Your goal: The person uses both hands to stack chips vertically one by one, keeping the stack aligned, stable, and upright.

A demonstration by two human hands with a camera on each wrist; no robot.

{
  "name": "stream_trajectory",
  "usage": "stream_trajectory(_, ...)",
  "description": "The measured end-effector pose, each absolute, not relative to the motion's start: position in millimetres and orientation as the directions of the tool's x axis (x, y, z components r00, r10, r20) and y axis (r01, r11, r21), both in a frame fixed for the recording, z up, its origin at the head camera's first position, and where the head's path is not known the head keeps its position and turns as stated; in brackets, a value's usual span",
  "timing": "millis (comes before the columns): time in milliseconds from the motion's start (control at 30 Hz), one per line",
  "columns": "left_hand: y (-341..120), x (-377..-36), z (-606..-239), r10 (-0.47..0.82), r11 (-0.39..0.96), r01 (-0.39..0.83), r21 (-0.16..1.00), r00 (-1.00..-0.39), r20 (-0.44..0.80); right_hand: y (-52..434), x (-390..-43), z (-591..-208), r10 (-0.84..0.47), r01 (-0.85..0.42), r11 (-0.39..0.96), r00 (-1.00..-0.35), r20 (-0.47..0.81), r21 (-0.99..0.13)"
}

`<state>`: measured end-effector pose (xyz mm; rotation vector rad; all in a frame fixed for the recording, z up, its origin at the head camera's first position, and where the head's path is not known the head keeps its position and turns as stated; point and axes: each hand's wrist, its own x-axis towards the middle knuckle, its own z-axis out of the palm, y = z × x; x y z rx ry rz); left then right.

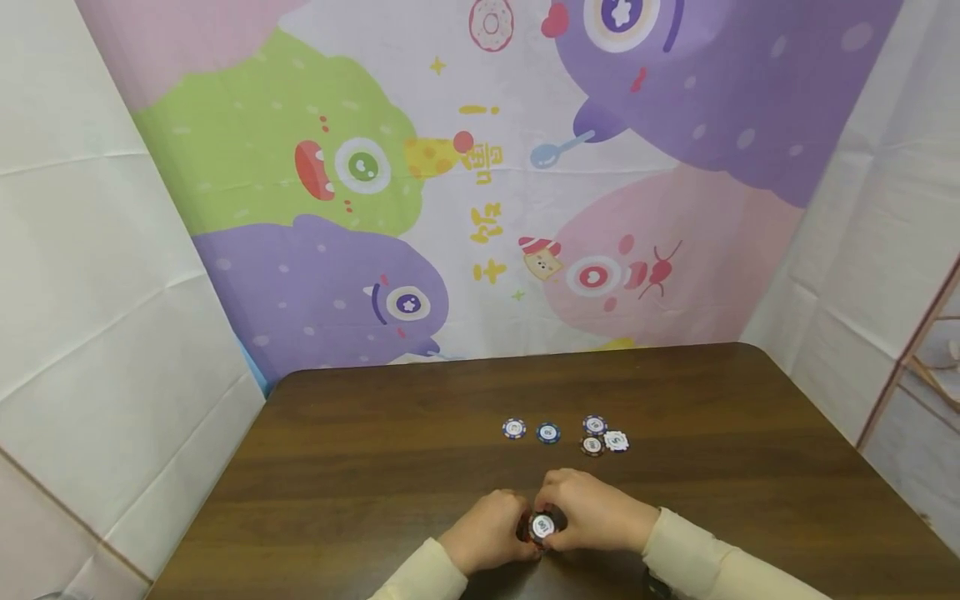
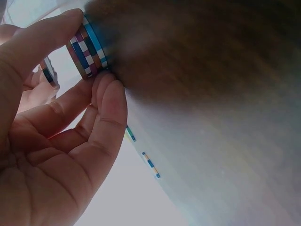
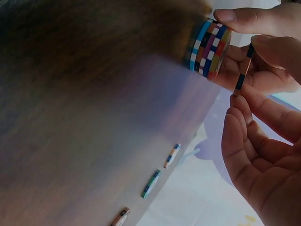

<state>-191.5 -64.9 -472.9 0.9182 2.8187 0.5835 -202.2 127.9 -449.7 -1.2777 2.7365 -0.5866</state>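
Note:
Near the front of the table, my left hand (image 1: 489,532) holds the sides of a short stack of poker chips (image 3: 209,49) between thumb and fingers. The stack's edges show blue, white, purple, brown and red bands. My right hand (image 1: 596,512) pinches a single dark-edged poker chip (image 3: 243,70) by its rim, a small gap above the stack. In the head view this chip (image 1: 542,527) shows a white centre marked 100 and covers most of the stack. Both hands are close together, with the left fingers (image 2: 110,110) round the stack's side.
Several loose chips lie farther back on the brown wooden table (image 1: 360,450): a white-and-blue chip (image 1: 513,428), a blue chip (image 1: 548,432), and a cluster with a brown chip (image 1: 592,446) and a white chip (image 1: 617,441). A cartoon-printed cloth (image 1: 495,192) hangs behind the table.

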Motion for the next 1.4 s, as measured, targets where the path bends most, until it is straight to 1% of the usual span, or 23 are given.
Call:
stream_trajectory(467, -65.2, -191.3, -474.5, 0.592, 0.743, 0.55, 0.382, -0.806, 0.007, 122.6, -200.3, -456.7, -0.748, -0.719, 0.583, -0.657, 0.096, -0.377)
stream_trajectory(767, -64.7, -191.4, -474.0, 0.6, 0.744, 0.567, 0.355, -0.8, 0.02, 121.2, -200.8, -459.0, -0.741, -0.718, 0.595, -0.664, 0.098, -0.361)
stream_trajectory(1000, -64.5, -190.8, -472.0, 0.602, 0.741, 0.563, 0.367, -0.798, 0.009, 121.2, -202.1, -461.5, -0.74, -0.716, 0.601, -0.666, 0.091, -0.356)
stream_trajectory(1233, -64.3, -192.4, -472.9, 0.609, 0.734, 0.58, 0.353, -0.793, 0.035, 120.3, -203.3, -463.7, -0.751, -0.738, 0.582, -0.649, 0.122, -0.342)
stream_trajectory(1400, -64.5, -193.0, -473.0, 0.608, 0.734, 0.579, 0.355, -0.793, 0.038, 120.5, -203.9, -463.1, -0.749, -0.731, 0.585, -0.653, 0.113, -0.352)
